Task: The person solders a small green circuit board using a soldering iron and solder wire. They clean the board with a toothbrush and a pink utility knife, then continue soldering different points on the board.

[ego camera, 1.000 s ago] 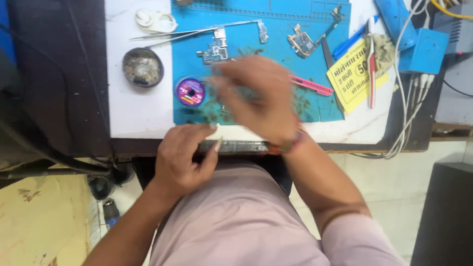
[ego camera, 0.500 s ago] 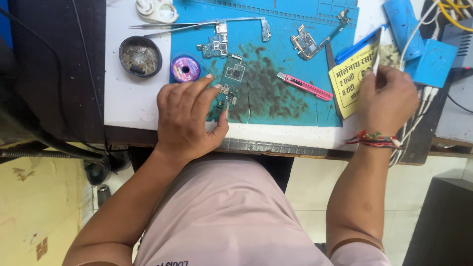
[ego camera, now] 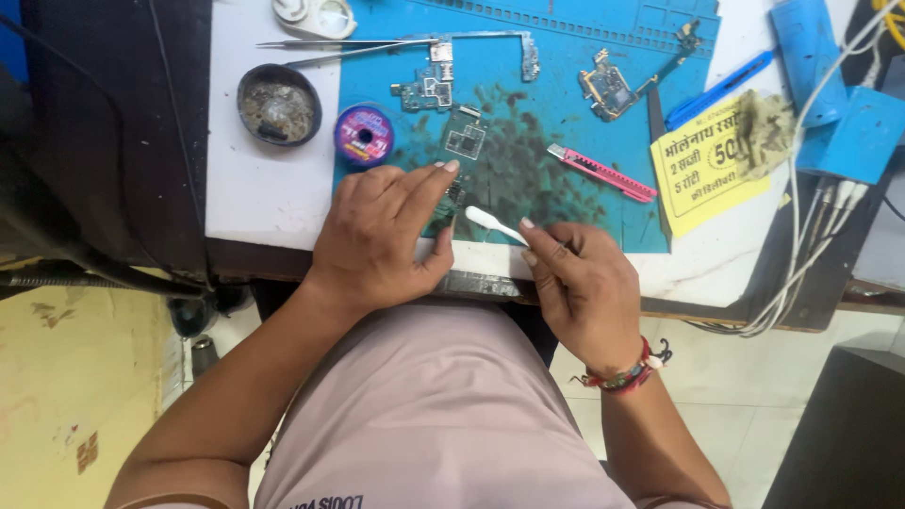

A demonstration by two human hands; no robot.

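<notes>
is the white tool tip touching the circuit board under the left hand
Cannot tell. In the head view the white tool in the right hand ends beside the left hand, whose thumb hides the circuit board edge there.

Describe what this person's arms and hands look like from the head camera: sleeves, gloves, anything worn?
Both forearms are bare, with no gloves and no sleeves showing. The left hand has nothing on the wrist or fingers that I can see. The right hand wears a wristband of red and mixed-colour threads and beads with a dark knotted end. The fingernails are short and pale.
</notes>
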